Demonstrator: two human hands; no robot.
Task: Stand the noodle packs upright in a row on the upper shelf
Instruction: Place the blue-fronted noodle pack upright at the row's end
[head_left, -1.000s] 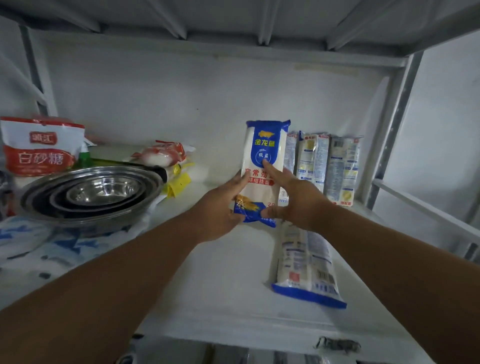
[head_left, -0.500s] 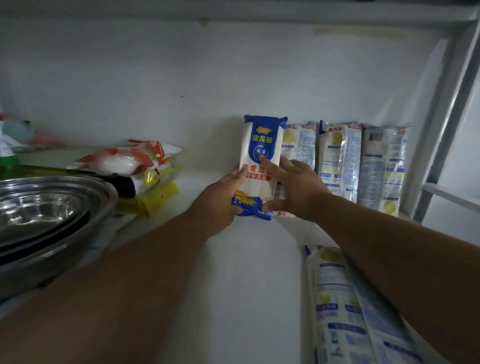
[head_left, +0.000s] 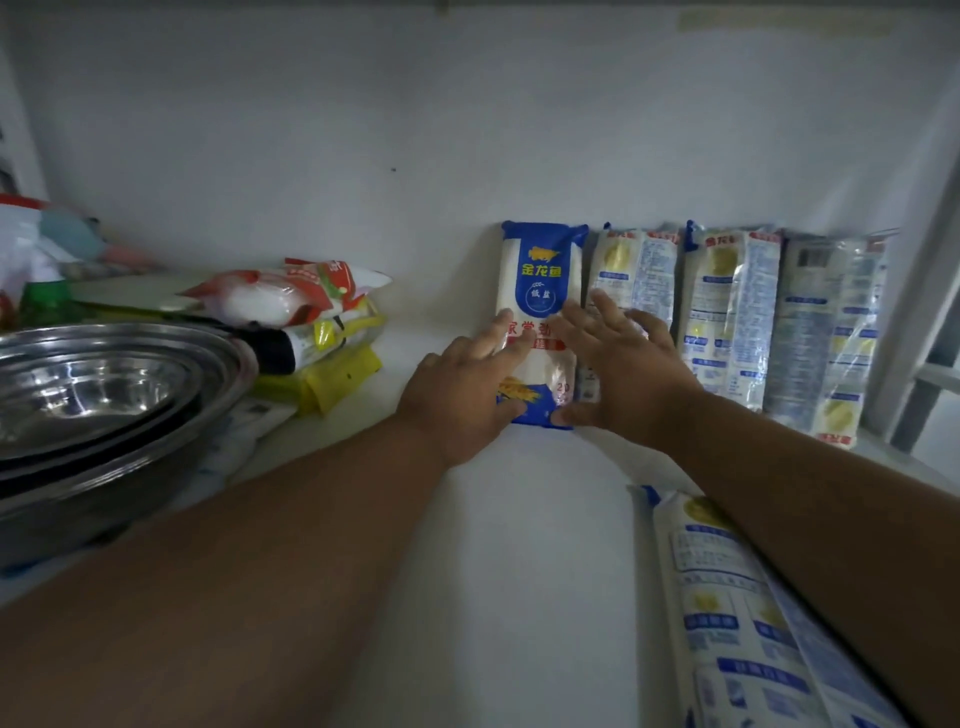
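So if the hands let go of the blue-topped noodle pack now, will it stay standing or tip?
The blue-topped noodle pack is tall and narrow, so it may tip forward. It seems to lean on the wall, beside another upright pack, which probably steadies it. Its glossy wrapper looks slippery.

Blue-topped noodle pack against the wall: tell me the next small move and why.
Probably ease both hands off it. The blue-topped noodle pack already stands upright at the wall beside the three upright packs; the left hand and right hand lie open on it. Then reach for the pack lying flat at the front right.
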